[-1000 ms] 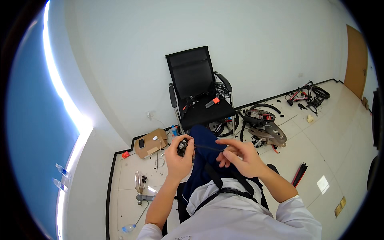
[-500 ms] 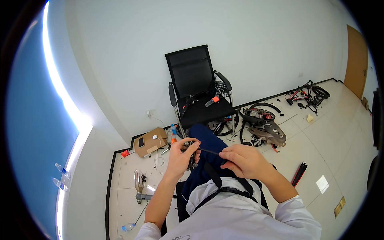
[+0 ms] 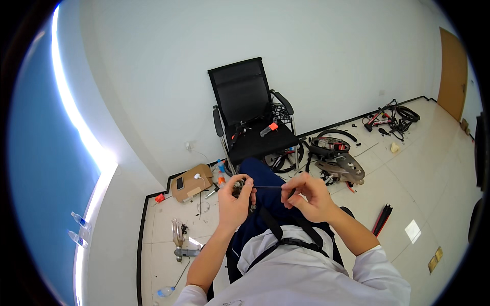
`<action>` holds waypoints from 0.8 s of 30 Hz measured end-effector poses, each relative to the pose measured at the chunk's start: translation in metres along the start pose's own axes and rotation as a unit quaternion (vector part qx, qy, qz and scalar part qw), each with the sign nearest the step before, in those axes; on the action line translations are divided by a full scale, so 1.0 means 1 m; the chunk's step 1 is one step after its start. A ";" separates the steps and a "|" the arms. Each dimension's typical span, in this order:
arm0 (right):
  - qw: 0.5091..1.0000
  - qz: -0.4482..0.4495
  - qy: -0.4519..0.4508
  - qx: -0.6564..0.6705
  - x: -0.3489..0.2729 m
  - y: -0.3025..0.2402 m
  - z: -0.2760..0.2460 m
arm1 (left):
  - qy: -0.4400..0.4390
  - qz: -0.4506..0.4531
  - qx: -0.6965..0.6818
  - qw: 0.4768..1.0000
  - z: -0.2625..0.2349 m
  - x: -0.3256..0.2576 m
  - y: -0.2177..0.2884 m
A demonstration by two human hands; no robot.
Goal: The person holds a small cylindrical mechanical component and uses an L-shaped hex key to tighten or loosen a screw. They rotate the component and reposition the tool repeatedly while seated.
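Ideally, my left hand point(image 3: 235, 205), clasped round the small dark metal part point(image 3: 237, 187), braces firmly so the thin dark rod point(image 3: 268, 186) beyond its thumb lies straight toward my right hand point(image 3: 311, 199), whose fingertips pinch its far end.

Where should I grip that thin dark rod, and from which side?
Probably pinch the thin dark rod by its right end, coming from the person's right, where the right hand is. It is slender and lies nearly level; its other end runs to the left hand and the metal part there, so that side looks crowded.
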State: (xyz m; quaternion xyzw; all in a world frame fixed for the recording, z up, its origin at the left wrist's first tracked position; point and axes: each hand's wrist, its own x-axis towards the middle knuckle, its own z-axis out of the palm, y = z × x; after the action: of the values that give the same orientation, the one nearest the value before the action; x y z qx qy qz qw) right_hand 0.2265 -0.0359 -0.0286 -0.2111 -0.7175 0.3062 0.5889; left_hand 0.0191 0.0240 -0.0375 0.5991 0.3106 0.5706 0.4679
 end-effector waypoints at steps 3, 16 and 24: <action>0.974 0.102 0.016 0.204 0.003 -0.007 0.000 | 0.050 0.094 0.043 0.993 0.001 0.002 0.005; 0.902 0.257 0.055 0.342 0.004 -0.028 0.000 | 0.174 0.404 0.245 0.864 -0.010 -0.004 0.027; 0.950 0.196 0.092 0.225 -0.002 -0.035 0.003 | 0.121 0.391 0.263 0.874 -0.003 -0.008 0.046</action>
State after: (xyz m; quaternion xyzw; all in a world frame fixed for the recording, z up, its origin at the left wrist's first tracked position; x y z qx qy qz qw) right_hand 0.2261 -0.0632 -0.0060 -0.2373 -0.5173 0.5481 0.6129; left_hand 0.0070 0.0002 0.0012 0.6989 0.2442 0.6722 -0.0095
